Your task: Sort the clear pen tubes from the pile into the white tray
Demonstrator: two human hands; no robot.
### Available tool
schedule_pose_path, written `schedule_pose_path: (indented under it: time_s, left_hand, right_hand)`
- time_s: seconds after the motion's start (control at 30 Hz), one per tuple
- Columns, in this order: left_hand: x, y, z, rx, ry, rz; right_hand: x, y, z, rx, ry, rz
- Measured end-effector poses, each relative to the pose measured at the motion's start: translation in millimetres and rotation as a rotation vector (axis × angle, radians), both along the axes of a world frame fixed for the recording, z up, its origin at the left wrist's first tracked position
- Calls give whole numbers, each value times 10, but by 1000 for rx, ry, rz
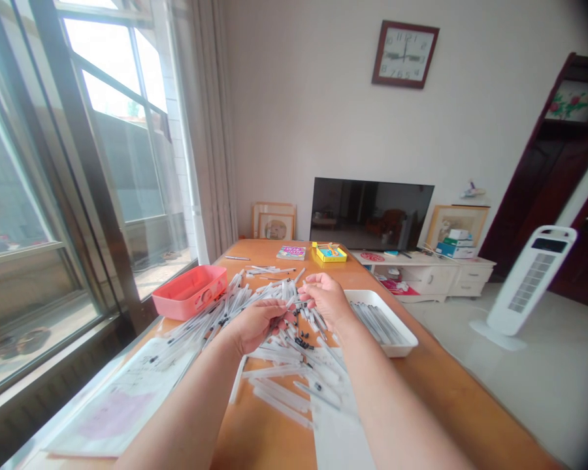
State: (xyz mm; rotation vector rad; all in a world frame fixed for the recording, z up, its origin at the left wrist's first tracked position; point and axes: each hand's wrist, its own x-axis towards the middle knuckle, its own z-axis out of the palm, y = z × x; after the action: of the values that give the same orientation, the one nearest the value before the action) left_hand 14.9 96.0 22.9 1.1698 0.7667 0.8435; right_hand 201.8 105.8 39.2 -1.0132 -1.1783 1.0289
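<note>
My left hand (pixel 267 321) is closed in a pinch above a spread of pen parts, with a thin pen part (pixel 296 302) at its fingertips. Close beside it, my right hand (pixel 326 299) has its thumb and fingers pinched at the other end of that piece. Which part of the pen it is, I cannot make out. Around and beneath both hands lie many clear pen barrels (pixel 279 396) and small black pieces (pixel 301 343). To the right of my right hand, a white tray (pixel 404 334) holds a row of pens (pixel 375 320).
A pink plastic basket (pixel 176 307) stands at the table's left. A booklet (pixel 291 252) and a yellow box (pixel 333 254) lie at the far end, with a pen (pixel 238 258) nearby. A printed sheet (pixel 122 405) covers the near left; white paper (pixel 340 437) lies in front.
</note>
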Motion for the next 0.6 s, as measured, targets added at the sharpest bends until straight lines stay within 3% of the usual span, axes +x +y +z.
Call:
schedule_pose_path:
  time_s: [0.17,0.27,0.37,0.6]
  left_hand:
    - [-11,10,-12,13,17,-3]
    - [-34,26,-26,31,25,7]
    - [-54,43,-30,50,43,26]
    - [-59,56,-28,82,84,63]
  right_hand:
    - [15,-12,-19,-19,-130,62]
    - [89,-14,-63,-65,-397,54]
    - [206,1,-146,-119,-683,56]
    - [266,42,-405,-212,-946,228]
